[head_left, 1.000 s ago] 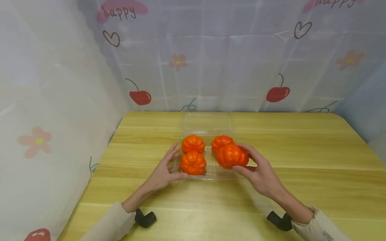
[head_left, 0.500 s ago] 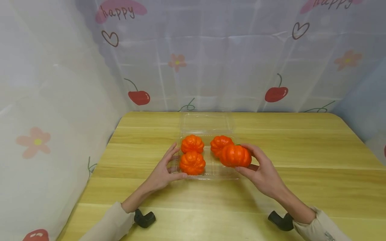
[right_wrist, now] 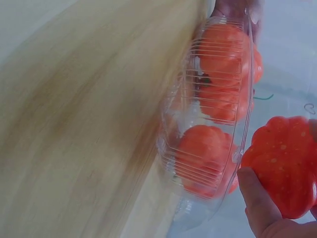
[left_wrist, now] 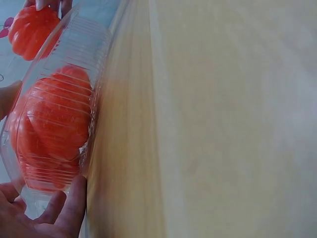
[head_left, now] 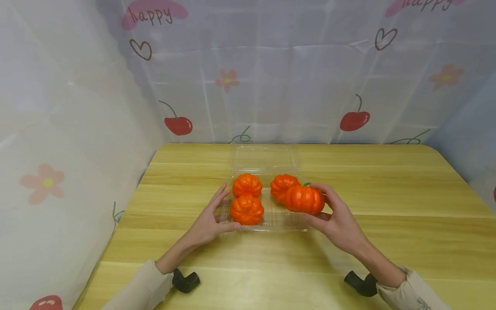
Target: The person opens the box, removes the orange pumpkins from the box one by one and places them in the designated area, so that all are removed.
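In the head view, a clear box (head_left: 277, 227) sits on the tabletop (head_left: 387, 181), three orange pumpkins (head_left: 247, 209) inside. The person's left hand (head_left: 209, 221) holds the box's left end; the right hand (head_left: 341, 224) grasps a fourth pumpkin (head_left: 305, 199) over the box's right half. In the left wrist view, thumb and fingers span the box's end — touching its wall. In the right wrist view, fingers grip that pumpkin — above the box's rim.
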`<action>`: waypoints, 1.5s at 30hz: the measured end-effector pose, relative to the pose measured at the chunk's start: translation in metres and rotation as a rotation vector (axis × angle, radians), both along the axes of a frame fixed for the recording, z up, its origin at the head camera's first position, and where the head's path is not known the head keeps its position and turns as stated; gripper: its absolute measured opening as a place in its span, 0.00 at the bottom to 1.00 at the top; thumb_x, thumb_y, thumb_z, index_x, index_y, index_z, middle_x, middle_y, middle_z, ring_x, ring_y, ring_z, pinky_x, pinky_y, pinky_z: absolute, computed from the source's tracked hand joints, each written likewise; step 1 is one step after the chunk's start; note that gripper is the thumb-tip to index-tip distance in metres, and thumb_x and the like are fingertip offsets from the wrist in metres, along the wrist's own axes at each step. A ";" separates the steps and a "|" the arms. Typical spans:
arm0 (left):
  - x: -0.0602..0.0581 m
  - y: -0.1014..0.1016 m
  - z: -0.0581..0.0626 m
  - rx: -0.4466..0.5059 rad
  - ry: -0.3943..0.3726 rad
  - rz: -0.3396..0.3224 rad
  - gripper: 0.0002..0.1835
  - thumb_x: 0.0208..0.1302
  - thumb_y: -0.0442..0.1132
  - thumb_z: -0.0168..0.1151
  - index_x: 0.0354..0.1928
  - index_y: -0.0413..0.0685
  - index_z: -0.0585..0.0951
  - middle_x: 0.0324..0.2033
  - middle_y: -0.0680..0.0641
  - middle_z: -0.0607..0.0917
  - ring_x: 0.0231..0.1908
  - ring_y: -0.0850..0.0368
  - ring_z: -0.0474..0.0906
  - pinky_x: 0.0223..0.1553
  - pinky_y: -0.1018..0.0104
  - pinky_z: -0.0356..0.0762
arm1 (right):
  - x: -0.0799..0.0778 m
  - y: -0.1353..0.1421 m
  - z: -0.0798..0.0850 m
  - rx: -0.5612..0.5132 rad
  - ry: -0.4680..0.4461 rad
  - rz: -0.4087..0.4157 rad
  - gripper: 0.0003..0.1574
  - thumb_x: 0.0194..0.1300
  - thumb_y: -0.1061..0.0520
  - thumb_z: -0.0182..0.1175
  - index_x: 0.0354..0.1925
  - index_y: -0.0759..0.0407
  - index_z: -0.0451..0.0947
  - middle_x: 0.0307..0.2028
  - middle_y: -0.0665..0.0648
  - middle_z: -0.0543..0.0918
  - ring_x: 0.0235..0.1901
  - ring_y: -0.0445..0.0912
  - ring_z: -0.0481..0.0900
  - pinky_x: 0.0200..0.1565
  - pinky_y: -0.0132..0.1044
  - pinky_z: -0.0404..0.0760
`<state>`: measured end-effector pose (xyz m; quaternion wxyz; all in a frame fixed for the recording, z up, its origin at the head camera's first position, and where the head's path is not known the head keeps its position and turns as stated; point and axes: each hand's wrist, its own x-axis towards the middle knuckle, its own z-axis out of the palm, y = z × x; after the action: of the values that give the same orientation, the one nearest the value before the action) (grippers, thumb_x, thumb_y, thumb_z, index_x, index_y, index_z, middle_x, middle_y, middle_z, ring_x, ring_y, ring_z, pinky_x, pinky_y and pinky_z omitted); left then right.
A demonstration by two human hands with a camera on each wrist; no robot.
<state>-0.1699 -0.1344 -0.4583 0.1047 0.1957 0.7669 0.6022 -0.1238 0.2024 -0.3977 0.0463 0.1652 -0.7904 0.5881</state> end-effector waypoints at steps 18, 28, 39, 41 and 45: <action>-0.001 0.001 -0.003 0.008 -0.001 0.002 0.52 0.56 0.37 0.75 0.78 0.52 0.54 0.77 0.57 0.45 0.69 0.43 0.59 0.59 0.48 0.73 | 0.005 0.009 0.003 0.012 -0.001 -0.062 0.28 0.65 0.66 0.64 0.61 0.65 0.68 0.60 0.60 0.71 0.54 0.45 0.72 0.46 0.31 0.82; -0.001 0.001 -0.003 0.004 -0.004 0.006 0.52 0.55 0.38 0.76 0.78 0.52 0.55 0.77 0.58 0.45 0.69 0.43 0.58 0.58 0.48 0.73 | 0.005 0.015 -0.001 -0.023 0.011 -0.056 0.26 0.62 0.71 0.64 0.56 0.68 0.66 0.63 0.63 0.67 0.59 0.45 0.68 0.51 0.29 0.78; -0.002 0.000 -0.002 0.014 -0.006 -0.001 0.53 0.56 0.38 0.75 0.78 0.54 0.52 0.77 0.54 0.47 0.69 0.42 0.58 0.59 0.49 0.73 | 0.005 0.018 0.000 -0.031 0.016 -0.082 0.25 0.60 0.70 0.66 0.51 0.69 0.65 0.62 0.61 0.67 0.61 0.46 0.65 0.51 0.27 0.77; -0.003 0.000 -0.002 0.019 -0.007 -0.004 0.54 0.56 0.37 0.75 0.78 0.54 0.52 0.77 0.53 0.48 0.69 0.42 0.58 0.59 0.49 0.73 | 0.004 0.020 -0.001 -0.028 0.024 -0.099 0.25 0.60 0.71 0.66 0.52 0.69 0.65 0.62 0.61 0.68 0.61 0.45 0.66 0.51 0.26 0.77; -0.002 0.000 -0.002 0.021 -0.011 -0.004 0.54 0.56 0.37 0.75 0.78 0.55 0.51 0.77 0.53 0.48 0.69 0.43 0.59 0.59 0.50 0.73 | 0.002 0.024 -0.002 -0.036 0.013 -0.117 0.26 0.61 0.71 0.65 0.54 0.71 0.64 0.61 0.62 0.67 0.58 0.44 0.67 0.50 0.26 0.78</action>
<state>-0.1724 -0.1345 -0.4600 0.1083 0.1950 0.7595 0.6110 -0.1223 0.2263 -0.4000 0.0886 0.1218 -0.7876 0.5975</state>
